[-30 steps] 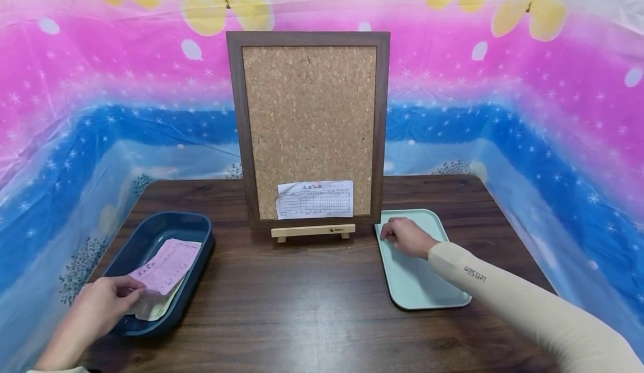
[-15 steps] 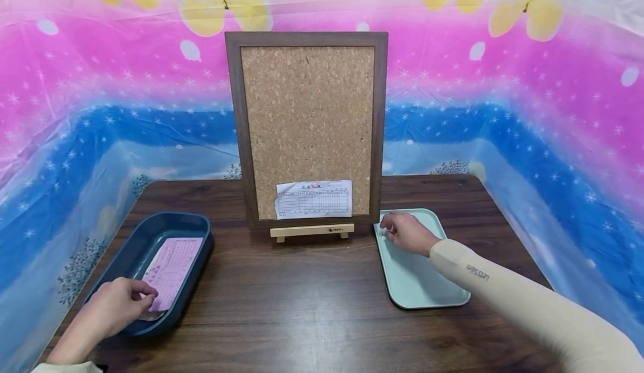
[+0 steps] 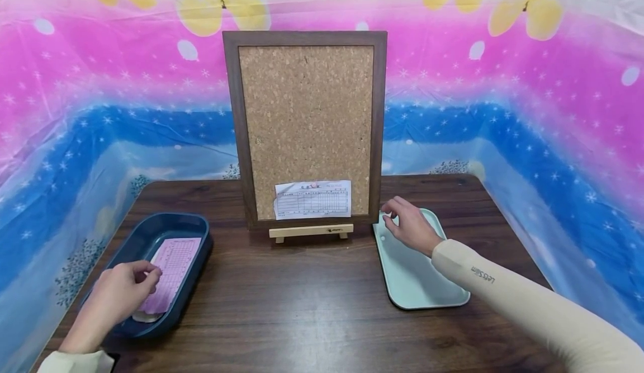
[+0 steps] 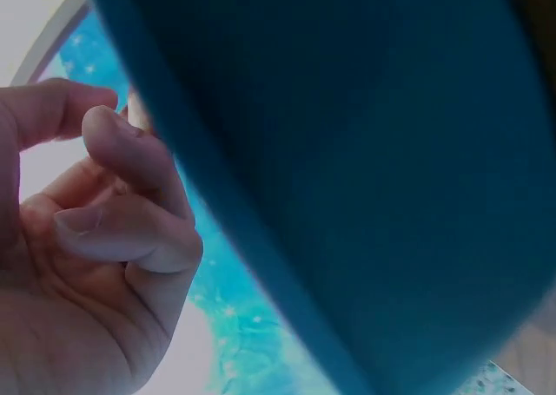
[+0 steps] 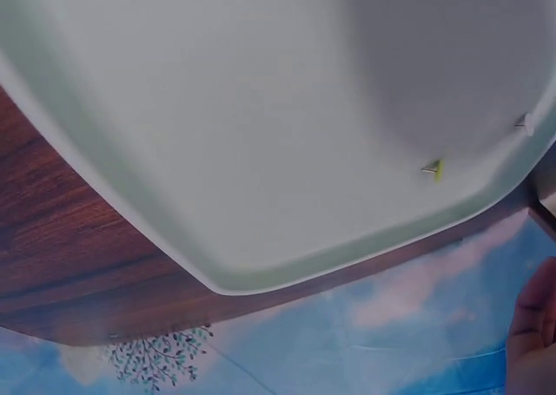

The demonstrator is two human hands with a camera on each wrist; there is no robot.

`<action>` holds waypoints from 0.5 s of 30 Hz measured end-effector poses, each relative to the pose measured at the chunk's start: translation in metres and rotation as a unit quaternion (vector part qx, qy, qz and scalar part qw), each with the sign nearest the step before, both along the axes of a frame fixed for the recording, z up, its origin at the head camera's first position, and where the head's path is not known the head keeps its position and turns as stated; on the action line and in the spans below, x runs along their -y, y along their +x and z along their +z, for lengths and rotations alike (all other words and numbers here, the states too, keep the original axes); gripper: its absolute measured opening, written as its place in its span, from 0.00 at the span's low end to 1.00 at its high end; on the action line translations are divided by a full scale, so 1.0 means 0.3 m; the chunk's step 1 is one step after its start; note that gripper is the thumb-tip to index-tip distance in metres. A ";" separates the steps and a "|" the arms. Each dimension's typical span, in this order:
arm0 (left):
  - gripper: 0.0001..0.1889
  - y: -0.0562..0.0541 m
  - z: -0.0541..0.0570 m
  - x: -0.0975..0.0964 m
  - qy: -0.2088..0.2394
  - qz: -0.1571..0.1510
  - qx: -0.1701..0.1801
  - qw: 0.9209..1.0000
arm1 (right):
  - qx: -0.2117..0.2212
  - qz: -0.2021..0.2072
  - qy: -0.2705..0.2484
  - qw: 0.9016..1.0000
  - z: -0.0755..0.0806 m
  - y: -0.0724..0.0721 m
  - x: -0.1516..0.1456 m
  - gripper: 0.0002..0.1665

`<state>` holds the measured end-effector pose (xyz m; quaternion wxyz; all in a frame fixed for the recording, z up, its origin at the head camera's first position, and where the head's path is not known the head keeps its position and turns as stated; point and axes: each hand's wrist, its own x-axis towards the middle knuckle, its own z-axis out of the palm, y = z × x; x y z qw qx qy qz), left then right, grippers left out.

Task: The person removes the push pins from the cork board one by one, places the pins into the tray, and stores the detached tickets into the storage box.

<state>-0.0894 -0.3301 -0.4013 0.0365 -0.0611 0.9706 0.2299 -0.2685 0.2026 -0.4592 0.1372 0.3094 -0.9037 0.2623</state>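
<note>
Fingers of the left hand (image 3: 113, 294) are hanging loosely bent over the blue tub (image 3: 203, 250), where a pink slip (image 3: 176, 269) is lying. Over the green tray (image 3: 422, 283), the right hand (image 3: 413, 230) is hovering, its grip impossible to tell.

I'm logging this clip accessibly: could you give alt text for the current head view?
A person's left hand is at a blue bin containing a pink slip, their right hand at a pale green tray. Between bin and tray, a framed corkboard stands on a dark wooden table, a white form near its bottom edge.
</note>
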 end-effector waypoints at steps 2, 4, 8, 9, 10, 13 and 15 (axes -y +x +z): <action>0.14 -0.012 0.009 -0.014 0.000 -0.003 -0.020 1.000 | -0.013 0.000 -0.007 1.000 0.005 0.002 0.003 0.04; 0.14 -0.027 0.018 -0.031 0.001 -0.011 -0.038 0.999 | -0.022 0.001 -0.014 1.000 0.011 0.003 0.005 0.04; 0.13 -0.064 0.034 -0.070 0.006 -0.034 -0.065 0.997 | -0.034 0.001 -0.020 0.999 0.027 0.003 0.011 0.04; 0.12 -0.072 0.038 -0.080 0.007 -0.038 -0.070 0.997 | -0.035 0.002 -0.021 0.999 0.029 0.002 0.013 0.04; 0.12 -0.079 0.042 -0.088 0.009 -0.042 -0.071 0.997 | -0.036 0.003 -0.020 0.999 0.032 0.003 0.016 0.04; 0.12 -0.093 0.054 -0.104 0.012 -0.051 -0.074 0.996 | -0.036 0.008 -0.020 0.999 0.039 0.009 0.022 0.05; 0.12 -0.097 0.061 -0.112 0.012 -0.053 -0.072 0.996 | -0.040 0.012 -0.023 0.999 0.042 0.015 0.024 0.05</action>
